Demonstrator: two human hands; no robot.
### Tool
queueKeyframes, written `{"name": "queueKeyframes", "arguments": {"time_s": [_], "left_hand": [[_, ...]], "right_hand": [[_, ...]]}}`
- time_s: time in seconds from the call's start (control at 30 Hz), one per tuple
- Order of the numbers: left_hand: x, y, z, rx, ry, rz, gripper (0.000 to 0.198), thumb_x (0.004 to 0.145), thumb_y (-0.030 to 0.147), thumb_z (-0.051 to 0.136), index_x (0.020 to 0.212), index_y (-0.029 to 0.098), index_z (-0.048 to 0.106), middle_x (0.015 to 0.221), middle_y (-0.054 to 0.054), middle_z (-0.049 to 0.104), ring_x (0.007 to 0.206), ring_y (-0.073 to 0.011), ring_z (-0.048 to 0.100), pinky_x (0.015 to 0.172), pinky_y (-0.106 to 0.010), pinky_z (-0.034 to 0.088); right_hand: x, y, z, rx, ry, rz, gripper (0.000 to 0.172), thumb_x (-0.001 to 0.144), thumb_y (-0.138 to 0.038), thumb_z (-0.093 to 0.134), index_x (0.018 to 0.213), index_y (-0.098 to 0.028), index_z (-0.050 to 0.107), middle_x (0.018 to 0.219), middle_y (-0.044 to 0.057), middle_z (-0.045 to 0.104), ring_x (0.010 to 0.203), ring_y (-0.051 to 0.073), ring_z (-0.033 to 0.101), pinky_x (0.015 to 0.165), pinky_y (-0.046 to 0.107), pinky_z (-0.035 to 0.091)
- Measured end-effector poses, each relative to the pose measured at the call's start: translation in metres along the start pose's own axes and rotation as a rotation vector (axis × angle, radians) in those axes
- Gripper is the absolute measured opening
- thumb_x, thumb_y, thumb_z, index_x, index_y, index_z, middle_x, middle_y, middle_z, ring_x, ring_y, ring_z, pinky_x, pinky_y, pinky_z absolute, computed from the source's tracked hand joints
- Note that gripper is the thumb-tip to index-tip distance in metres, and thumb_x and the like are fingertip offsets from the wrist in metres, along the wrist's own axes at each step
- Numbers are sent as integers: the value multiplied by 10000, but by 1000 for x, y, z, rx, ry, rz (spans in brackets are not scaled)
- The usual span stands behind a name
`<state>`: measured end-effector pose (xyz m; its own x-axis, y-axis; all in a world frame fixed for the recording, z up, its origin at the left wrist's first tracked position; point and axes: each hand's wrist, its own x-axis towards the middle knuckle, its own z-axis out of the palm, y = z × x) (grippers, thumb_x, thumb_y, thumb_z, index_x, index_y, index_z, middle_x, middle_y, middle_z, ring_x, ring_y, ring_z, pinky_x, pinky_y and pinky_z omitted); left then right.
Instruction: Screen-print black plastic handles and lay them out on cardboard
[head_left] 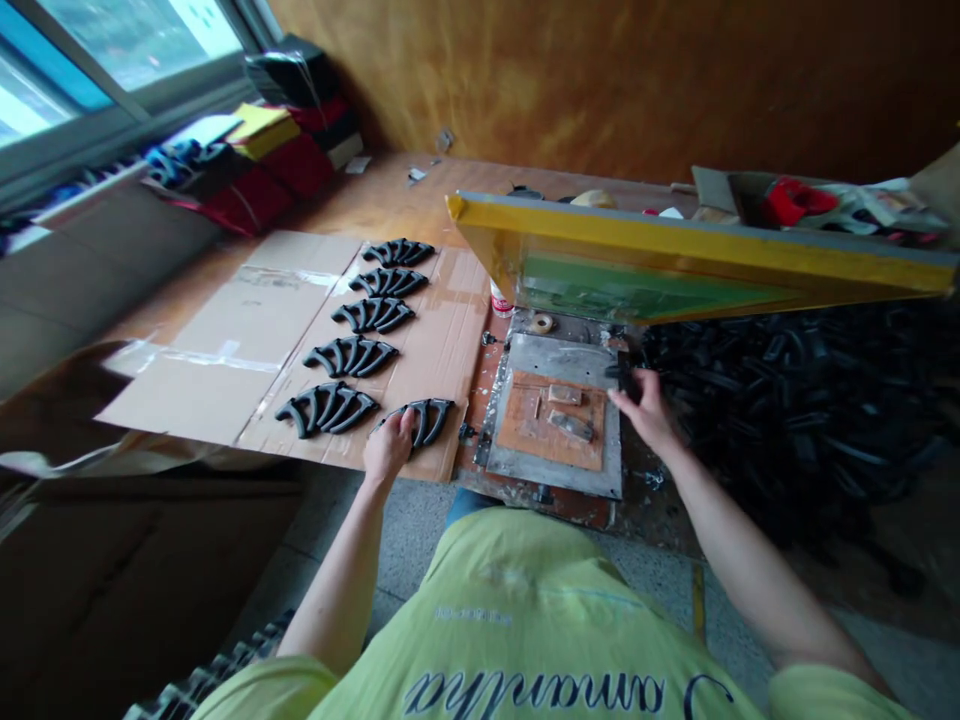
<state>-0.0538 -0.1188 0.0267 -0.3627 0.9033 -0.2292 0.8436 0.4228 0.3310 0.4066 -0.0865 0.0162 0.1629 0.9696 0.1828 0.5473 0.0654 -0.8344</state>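
Nearest is the yellow-green cloth shirt (525, 600) with dark lettering. On the flat brown cardboard sheet (202, 320), the left hand (390, 447) touches the left end of a short row of curved black pieces (433, 422); whether it grips one, I cannot tell. The right hand (646, 408) pinches a single black piece (621, 379) at the right edge of the grey rectangular metal plate (551, 482).

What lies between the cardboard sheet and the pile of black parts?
In the head view, mainly a metal plate bearing a brown board, and the right hand.
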Motion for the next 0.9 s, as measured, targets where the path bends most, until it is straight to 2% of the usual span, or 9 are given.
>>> {"name": "queueKeyframes", "arguments": {"time_s": [0.1,0.2,0.37,0.43,0.5,0.6,0.7,0.8,0.9], "left_hand": [[5,48,-13,-339,-4,163,515,949,583,319,820,209,649,566,-25,613,564,-174,595,564,-252,400],[7,105,-37,-669,11,327,476,936,586,385,830,188,624,514,19,533,461,-113,498,495,-215,369],[5,190,-90,-1060,52,610,455,953,580,394,1014,185,612,505,34,498,410,-86,434,436,-198,353],[5,213,-105,-1121,40,699,516,974,601,296,1109,201,593,543,16,532,414,-92,450,439,-206,373],[4,225,-112,-1138,-11,740,586,975,624,210,1124,204,591,572,-3,557,418,-97,466,444,-215,394],[-6,216,-113,-1153,-96,711,620,964,644,222,1119,188,613,580,-8,565,440,-102,495,448,-215,412],[-26,179,-98,-1151,-192,594,608,942,654,318,1122,178,651,646,-15,604,515,-109,551,472,-213,433],[-44,135,-62,-1071,-379,390,601,883,664,464,1148,167,673,706,-15,631,543,-110,562,469,-206,419],[-50,103,-13,-1034,-504,243,710,800,604,625,1368,185,547,756,-10,663,580,-122,592,507,-207,447]], "right_hand": [[-27,-39,38,-124,-238,-188,264,919,-386,533,1125,-235,597,1040,75,661,978,232,625,871,387,503],[-37,-55,58,-417,-349,-327,319,973,-262,428,1199,-250,653,1016,88,664,1004,229,587,845,343,475],[-34,-58,60,-778,-395,-436,398,971,-206,418,1286,-290,647,1040,97,656,1023,241,518,816,333,432],[-34,-61,59,-824,-409,-429,418,967,-193,420,1318,-289,625,1067,98,649,1031,239,514,827,331,429],[-34,-64,55,-822,-430,-425,413,961,-198,442,1320,-287,625,1068,97,650,1038,233,523,854,326,432],[-31,-64,35,-726,-372,-372,375,948,-204,487,1267,-299,660,1052,67,674,1000,202,577,844,292,465],[-17,-56,-1,-602,-127,-197,316,960,-230,457,1151,-225,708,963,35,707,858,163,636,745,256,519],[4,-56,-29,-562,52,-105,390,982,-318,374,1059,-141,713,931,52,702,776,148,645,742,251,541],[27,-74,-23,-522,124,-209,389,918,-341,552,1244,-146,637,1181,116,638,956,205,646,878,326,531]]}}
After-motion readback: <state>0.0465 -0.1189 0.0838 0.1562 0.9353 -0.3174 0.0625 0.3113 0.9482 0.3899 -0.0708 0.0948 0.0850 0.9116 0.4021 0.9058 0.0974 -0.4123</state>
